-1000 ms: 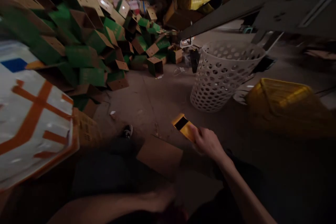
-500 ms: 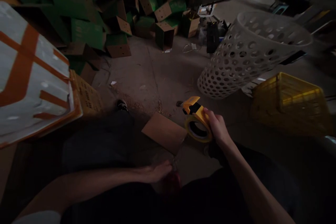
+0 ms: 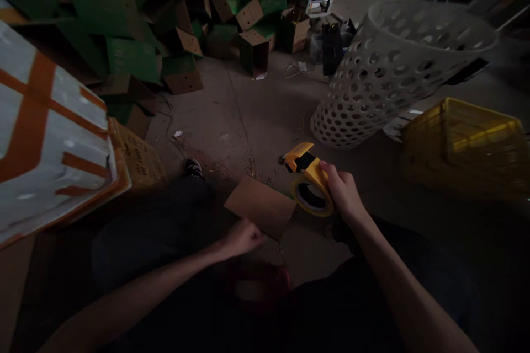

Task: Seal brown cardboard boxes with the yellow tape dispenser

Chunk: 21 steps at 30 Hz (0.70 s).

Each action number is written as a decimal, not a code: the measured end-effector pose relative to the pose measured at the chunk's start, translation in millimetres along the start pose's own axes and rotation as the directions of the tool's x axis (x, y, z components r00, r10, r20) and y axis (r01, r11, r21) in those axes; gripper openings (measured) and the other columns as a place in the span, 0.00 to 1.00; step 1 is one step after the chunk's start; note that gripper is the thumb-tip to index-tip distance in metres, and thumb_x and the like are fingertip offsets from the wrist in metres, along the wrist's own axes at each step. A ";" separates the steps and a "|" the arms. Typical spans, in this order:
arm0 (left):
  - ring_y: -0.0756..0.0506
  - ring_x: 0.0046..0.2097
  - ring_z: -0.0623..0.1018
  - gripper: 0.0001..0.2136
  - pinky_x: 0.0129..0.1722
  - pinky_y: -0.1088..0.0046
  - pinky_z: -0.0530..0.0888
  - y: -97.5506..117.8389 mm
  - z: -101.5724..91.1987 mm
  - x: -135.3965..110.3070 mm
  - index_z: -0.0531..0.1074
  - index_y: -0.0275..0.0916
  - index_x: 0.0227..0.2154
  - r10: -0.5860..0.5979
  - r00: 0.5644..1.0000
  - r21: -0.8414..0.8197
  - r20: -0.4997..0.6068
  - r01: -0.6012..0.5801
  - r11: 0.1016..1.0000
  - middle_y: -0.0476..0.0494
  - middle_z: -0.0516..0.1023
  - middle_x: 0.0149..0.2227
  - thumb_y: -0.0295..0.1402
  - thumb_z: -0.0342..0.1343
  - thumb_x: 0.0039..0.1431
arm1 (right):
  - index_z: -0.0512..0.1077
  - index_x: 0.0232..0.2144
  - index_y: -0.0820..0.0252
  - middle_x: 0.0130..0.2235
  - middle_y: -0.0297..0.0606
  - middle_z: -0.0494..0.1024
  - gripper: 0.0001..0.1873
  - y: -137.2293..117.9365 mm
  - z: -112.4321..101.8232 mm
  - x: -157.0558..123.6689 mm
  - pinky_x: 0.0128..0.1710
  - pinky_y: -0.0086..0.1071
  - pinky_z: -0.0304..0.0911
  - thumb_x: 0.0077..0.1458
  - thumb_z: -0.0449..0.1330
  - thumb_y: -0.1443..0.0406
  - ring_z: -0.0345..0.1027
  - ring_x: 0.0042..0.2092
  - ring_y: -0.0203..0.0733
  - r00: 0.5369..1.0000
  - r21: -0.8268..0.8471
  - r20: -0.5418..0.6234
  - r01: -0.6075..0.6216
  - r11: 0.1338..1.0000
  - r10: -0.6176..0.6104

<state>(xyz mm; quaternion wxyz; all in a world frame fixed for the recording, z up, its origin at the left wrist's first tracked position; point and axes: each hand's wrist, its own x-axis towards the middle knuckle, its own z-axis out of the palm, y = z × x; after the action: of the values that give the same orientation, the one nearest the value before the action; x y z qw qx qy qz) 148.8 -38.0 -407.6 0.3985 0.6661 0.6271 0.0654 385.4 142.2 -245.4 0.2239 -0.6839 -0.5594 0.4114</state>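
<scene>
A yellow tape dispenser (image 3: 318,177) is gripped by my right hand (image 3: 343,190), whose fingers wrap its near side. Its roll of tape hangs below the body, and the orange-yellow front flap points left. My left hand (image 3: 242,237) is closed in a loose fist; whether anything is inside it is hidden. It hovers by the lower edge of a flat brown cardboard sheet (image 3: 259,204), overlapping it in view. Under my left wrist a red object (image 3: 284,278) shows dimly in the dark, its kind unclear.
Green and brown cardboard boxes (image 3: 134,58) lie heaped at the back left. A white foam box with orange tape (image 3: 62,121) stands close on the left. To the right are a white perforated basket (image 3: 356,99) and a yellow crate (image 3: 447,149). Dirt litters the concrete floor.
My left hand has moved up and left, toward the cardboard sheet, uncovering more of the red object. My right hand still holds the tape dispenser, nearly unmoved. The view has shifted slightly.
</scene>
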 end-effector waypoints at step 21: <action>0.37 0.53 0.82 0.31 0.53 0.65 0.77 -134.2 -32.5 105.8 0.79 0.32 0.48 -0.492 0.869 -0.714 0.059 0.381 0.587 0.30 0.83 0.51 0.53 0.69 0.49 | 0.68 0.18 0.59 0.22 0.38 0.68 0.32 -11.3 -31.5 -15.5 0.30 0.33 0.49 0.61 0.50 0.42 0.60 0.28 0.39 0.998 0.013 -0.051 0.044 0.999 -0.043</action>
<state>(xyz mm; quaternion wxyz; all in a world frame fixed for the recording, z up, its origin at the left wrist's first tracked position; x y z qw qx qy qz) 46.4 56.5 -511.6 0.5790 0.2805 0.7244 0.2478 404.0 135.4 -214.2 0.2519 -0.6802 -0.5652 0.3929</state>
